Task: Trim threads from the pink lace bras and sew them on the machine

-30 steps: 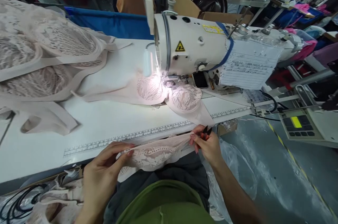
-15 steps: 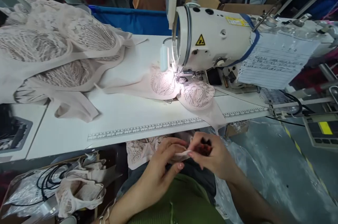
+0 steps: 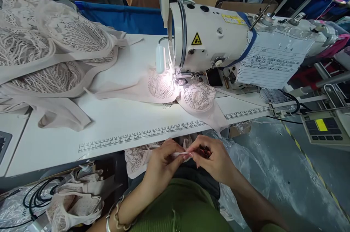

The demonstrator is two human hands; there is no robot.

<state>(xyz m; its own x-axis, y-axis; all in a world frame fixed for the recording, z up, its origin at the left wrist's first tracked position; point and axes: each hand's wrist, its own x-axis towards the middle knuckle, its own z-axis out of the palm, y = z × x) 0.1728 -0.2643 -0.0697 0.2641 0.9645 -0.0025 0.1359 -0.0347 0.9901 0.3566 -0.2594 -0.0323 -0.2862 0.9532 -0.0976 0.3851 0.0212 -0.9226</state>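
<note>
Below the table edge, over my lap, a pale pink lace bra hangs partly under my hands. My left hand pinches a narrow edge of it between thumb and fingers. Right beside it, my right hand grips the same edge with its fingertips, touching my left fingers. A small dark and orange-red object sits inside the curl of my right fingers, mostly hidden; its kind cannot be made out. Another lace bra lies at the lit needle area of the white sewing machine, away from both hands.
A pile of lace bras covers the table's left side. A printed ruler runs along the front edge. At lower left, a box holds more bras and black cables. A written sheet hangs on the machine's right.
My left thumb and fingers have closed on the bra's edge, and both hands have drawn together. The view has turned slightly right; the bra at the machine stays in place.
</note>
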